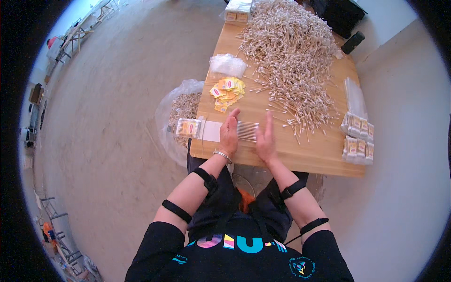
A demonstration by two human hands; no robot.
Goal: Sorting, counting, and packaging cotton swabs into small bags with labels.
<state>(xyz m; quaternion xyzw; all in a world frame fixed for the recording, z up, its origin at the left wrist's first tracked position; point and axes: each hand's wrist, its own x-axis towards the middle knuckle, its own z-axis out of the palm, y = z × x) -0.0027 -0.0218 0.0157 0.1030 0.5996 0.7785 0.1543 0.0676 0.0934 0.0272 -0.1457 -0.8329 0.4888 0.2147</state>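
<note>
Swabs between left hand and right hand, swab-filled packets

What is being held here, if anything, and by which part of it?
Cotton swabs lie between the left hand and right hand, ends facing the hands; whether they're gripped by those ends or merely flanked cannot be told.

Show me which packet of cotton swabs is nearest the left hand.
The lone packet at the left edge of the table, left of the left hand. The other packets lie farther away, grouped at the table's right side and far end.
</note>
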